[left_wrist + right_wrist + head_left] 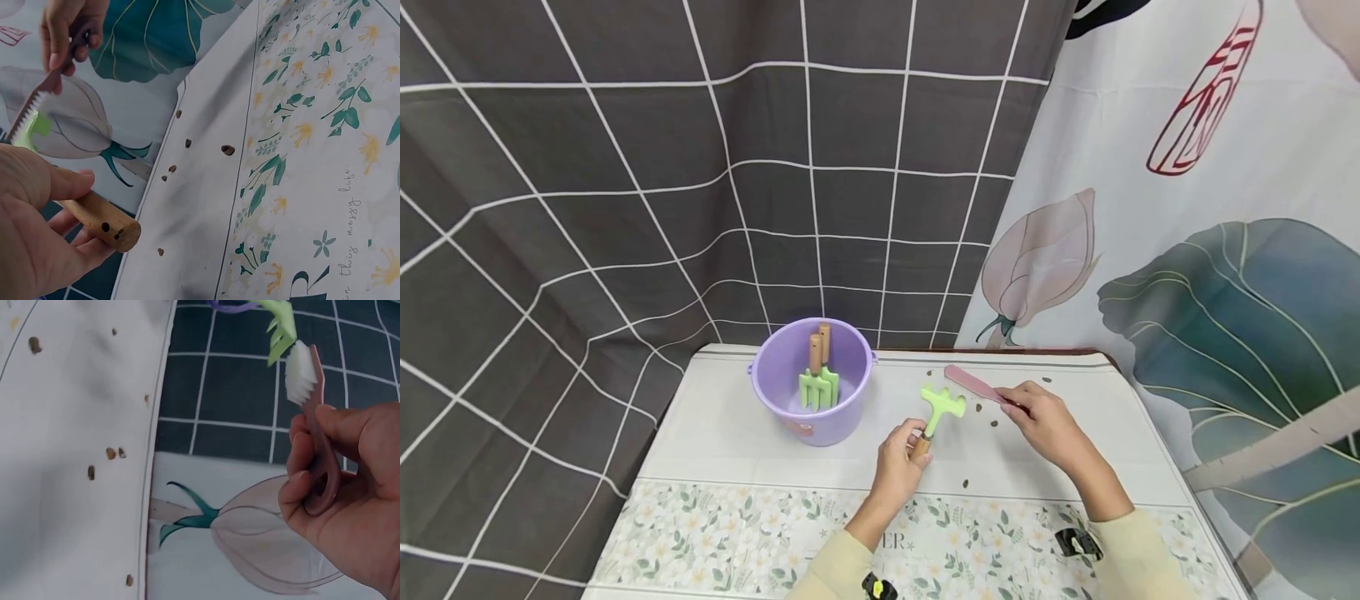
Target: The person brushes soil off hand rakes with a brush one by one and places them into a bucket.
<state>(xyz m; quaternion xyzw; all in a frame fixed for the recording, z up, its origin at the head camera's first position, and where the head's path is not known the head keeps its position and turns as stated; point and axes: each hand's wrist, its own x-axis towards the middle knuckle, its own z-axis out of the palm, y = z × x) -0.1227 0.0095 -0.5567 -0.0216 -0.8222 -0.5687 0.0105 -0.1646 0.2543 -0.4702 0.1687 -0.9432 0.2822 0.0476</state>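
Observation:
My left hand (898, 467) grips the wooden handle (100, 219) of a small hand rake, its green toothed head (943, 404) raised over the white table. In my right hand (1051, 427) is a pink brush (973, 384) with white bristles (301, 372), held by its looped handle. The bristles are close beside the rake's teeth; whether they touch I cannot tell. Left of the hands stands a purple bucket (842, 421). Inside it, two green-headed tools (817, 388) with wooden handles lean head down, the front one a fork.
Several brown crumbs (228, 150) lie scattered on the table top (715, 433), around and below the tools. A floral printed band (737, 533) runs along the near side. Behind the table hang a dark grid curtain (850, 204) and a white flowered curtain (1075, 142).

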